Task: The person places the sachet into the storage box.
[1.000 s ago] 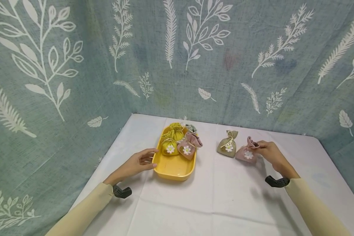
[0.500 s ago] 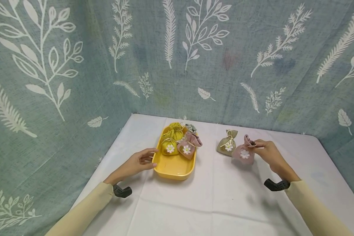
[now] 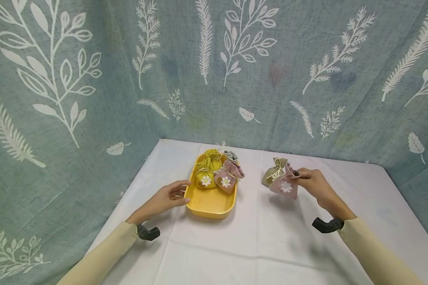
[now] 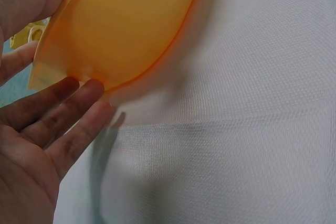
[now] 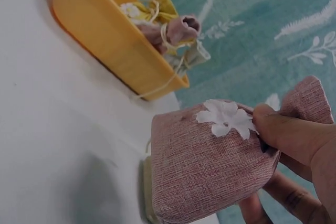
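My left hand (image 3: 165, 198) holds the near left rim of a yellow plastic tray (image 3: 214, 214), one digit over the edge and several fingertips (image 4: 94, 88) against the outer wall. My right hand (image 3: 317, 190) pinches the gathered neck of a pink drawstring pouch (image 3: 281, 187) with a white flower on its front. This pouch hangs over the cloth and overlaps an olive-brown pouch (image 3: 270, 176) standing behind it in the head view. Inside the tray's far half sit yellow pouches (image 3: 203, 177), another pink pouch (image 3: 225, 181) and a grey-green pouch (image 3: 231, 155).
White cloth (image 3: 214, 253) covers the table. A blue-green curtain (image 3: 256, 79) with white leaf prints stands along the back and the left side. Each wrist wears a black camera mount (image 3: 148, 232).
My right hand has moved left with the pink pouch, which now partly covers the olive-brown one. My left hand and the tray stay where they were.
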`<control>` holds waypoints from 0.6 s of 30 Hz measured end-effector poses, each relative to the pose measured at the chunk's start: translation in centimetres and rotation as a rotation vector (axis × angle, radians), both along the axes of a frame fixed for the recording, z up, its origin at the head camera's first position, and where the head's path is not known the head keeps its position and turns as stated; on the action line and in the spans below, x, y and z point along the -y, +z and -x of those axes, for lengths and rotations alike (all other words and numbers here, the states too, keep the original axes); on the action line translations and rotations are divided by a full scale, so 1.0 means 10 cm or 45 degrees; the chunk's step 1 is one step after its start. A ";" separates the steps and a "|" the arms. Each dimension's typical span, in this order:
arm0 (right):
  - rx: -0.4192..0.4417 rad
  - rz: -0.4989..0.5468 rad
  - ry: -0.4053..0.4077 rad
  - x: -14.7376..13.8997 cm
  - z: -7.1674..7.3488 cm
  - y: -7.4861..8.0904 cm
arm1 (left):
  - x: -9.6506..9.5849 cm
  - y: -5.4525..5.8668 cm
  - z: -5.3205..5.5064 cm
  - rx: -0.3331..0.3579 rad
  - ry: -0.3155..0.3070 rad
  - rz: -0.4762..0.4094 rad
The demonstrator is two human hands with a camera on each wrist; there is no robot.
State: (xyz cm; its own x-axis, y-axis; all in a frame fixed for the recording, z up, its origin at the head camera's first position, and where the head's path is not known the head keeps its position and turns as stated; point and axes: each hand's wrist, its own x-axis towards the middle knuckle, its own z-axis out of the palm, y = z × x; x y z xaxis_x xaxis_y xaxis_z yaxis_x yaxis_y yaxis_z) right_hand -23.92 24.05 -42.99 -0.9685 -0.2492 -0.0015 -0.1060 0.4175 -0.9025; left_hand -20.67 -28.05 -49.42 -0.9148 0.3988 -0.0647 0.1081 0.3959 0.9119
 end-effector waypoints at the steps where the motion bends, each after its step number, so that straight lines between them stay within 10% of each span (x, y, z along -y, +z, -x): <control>1: -0.002 0.004 0.005 0.02 0.00 0.00 | 0.00 0.00 0.00 -0.002 -0.001 0.001; 18: 0.004 0.043 0.035 0.43 -0.02 0.05 | 0.00 -0.02 0.00 0.001 0.014 -0.007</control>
State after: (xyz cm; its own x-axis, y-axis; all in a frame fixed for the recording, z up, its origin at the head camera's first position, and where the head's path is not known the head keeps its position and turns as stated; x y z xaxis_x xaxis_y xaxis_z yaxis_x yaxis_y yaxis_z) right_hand -23.76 19.71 -42.51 -0.9612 -0.2760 0.0041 -0.1141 0.3836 -0.9164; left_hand -20.71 -28.10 -49.62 -0.9192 0.3888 -0.0634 0.1028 0.3920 0.9142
